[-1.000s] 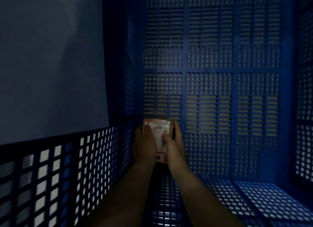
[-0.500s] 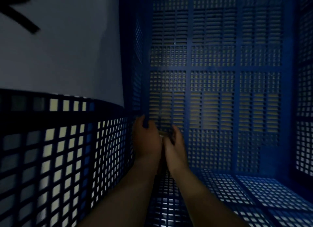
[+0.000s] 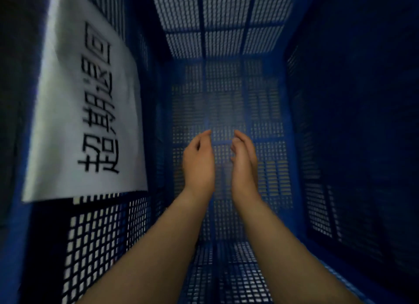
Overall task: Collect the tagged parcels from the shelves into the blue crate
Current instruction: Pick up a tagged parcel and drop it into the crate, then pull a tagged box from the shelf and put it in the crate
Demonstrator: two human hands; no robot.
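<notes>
Two empty, loosely curled hands, left hand [image 3: 199, 164] and right hand [image 3: 244, 165], hover inside the blue crate [image 3: 277, 92] near a white sign [image 3: 68, 104].

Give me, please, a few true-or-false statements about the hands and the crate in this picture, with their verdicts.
1. The left hand and the right hand are both inside the blue crate. True.
2. The left hand grips a parcel. False: its fingers are loosely curled and hold nothing.
3. A white paper sign with black characters hangs on the crate's left wall. True.
4. The right hand presses flat on the sign. False: it is well apart from the sign, beside the left hand, with a gap between the two hands.
</notes>
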